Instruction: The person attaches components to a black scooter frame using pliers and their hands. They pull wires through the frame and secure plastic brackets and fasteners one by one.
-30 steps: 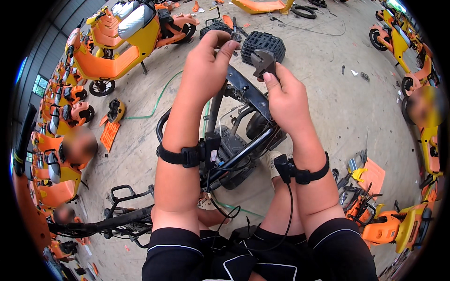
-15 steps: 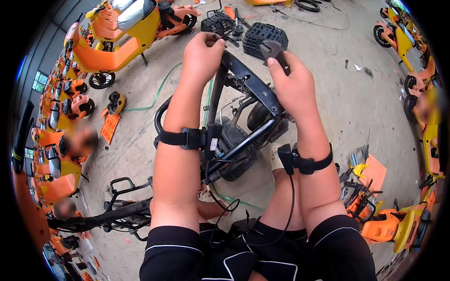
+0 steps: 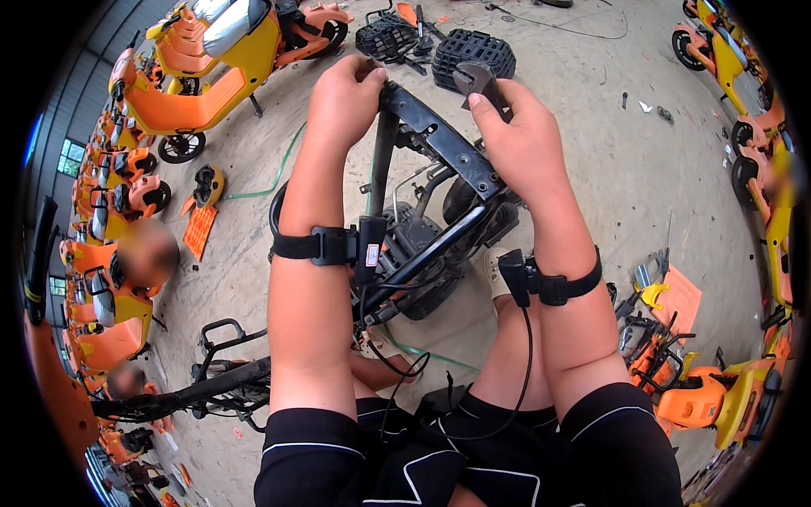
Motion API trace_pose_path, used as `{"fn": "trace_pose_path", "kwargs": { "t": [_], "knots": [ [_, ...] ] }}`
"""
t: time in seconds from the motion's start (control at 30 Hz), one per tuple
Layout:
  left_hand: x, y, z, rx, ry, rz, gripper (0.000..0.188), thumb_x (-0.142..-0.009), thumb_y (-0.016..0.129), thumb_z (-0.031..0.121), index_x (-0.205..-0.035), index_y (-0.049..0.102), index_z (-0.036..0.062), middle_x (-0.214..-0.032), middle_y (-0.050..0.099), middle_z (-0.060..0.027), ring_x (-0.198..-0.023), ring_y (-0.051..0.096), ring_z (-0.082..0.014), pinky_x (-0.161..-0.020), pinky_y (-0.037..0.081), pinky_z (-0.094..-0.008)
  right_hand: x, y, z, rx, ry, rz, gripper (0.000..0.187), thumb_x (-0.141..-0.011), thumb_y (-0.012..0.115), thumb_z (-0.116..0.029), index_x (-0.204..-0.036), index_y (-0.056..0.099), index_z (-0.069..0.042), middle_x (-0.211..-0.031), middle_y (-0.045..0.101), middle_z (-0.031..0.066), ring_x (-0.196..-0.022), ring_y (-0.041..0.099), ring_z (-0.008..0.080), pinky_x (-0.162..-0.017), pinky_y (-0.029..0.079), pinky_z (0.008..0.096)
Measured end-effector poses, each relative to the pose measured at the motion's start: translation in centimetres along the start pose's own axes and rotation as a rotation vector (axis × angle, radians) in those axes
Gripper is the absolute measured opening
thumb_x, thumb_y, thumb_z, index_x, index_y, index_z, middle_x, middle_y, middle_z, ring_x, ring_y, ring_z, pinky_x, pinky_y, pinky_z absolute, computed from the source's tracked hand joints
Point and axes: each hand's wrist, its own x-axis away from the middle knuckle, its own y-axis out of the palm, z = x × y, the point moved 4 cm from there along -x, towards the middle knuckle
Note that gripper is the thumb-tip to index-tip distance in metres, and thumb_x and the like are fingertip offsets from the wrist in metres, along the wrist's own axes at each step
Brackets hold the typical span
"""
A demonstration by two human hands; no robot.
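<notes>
A black metal scooter frame (image 3: 443, 145) stands tilted in front of me, its flat top bar running between my hands. At the far left end of that bar, my left hand (image 3: 345, 100) is closed in a pinch; whatever its fingertips hold is hidden. My right hand (image 3: 525, 139) grips a dark adjustable wrench (image 3: 483, 83), jaws pointing up and left. The wrench is held above the bar's right end and does not visibly touch it. Bolts and holes show along the bar.
Black plastic baskets (image 3: 475, 59) lie beyond the frame. Yellow-orange scooters (image 3: 190, 97) line the left, with more at the right edge. Removed parts (image 3: 655, 338) are heaped at the lower right. Another bare black frame (image 3: 228, 380) lies at left, and a green strap (image 3: 270, 188) crosses the floor.
Both hands have shifted slightly left in the picture, along with the frame. The left fingertips now hide the small dark piece that showed beside them. The wrench stays in my right hand.
</notes>
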Motion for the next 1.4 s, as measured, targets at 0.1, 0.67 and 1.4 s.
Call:
{"fn": "trace_pose_path", "kwargs": {
  "t": [0.1, 0.67, 1.4],
  "knots": [
    [-0.3, 0.4, -0.7, 0.055, 0.035, -0.016, 0.028, -0.094, 0.066, 0.023, -0.108, 0.071, -0.0009, -0.097, 0.074, -0.0163, -0.087, 0.070, -0.0268, -0.081, 0.053, -0.0361, 0.0, 0.0, 0.1, 0.000, -0.008, -0.001, 0.043, -0.092, 0.064, -0.033, -0.117, 0.067, 0.002, -0.105, 0.071, 0.0267, -0.100, 0.069, 0.0416, -0.087, 0.053, 0.0433],
    [0.3, -0.2, 0.5, 0.013, 0.007, -0.015, 0.033, -0.090, 0.074, 0.028, -0.107, 0.072, -0.0008, -0.096, 0.074, -0.0124, -0.084, 0.069, -0.0219, -0.078, 0.053, -0.0345, 0.0, -0.2, 0.3, -0.013, -0.029, 0.007, 0.035, -0.093, 0.064, -0.032, -0.108, 0.069, -0.001, -0.095, 0.071, 0.0234, -0.092, 0.069, 0.0406, -0.081, 0.053, 0.0432],
    [0.0, 1.0, -0.1, 0.066, -0.032, 0.168, 0.035, -0.089, 0.077, 0.032, -0.089, 0.065, -0.0008, -0.080, 0.066, -0.0091, -0.075, 0.058, -0.0165, -0.070, 0.049, -0.0328, -0.2, 0.4, 0.8, 0.020, -0.036, 0.009, 0.037, -0.092, 0.065, -0.032, -0.110, 0.069, -0.001, -0.099, 0.071, 0.0247, -0.095, 0.069, 0.0410, -0.083, 0.053, 0.0427]
  ]
}}
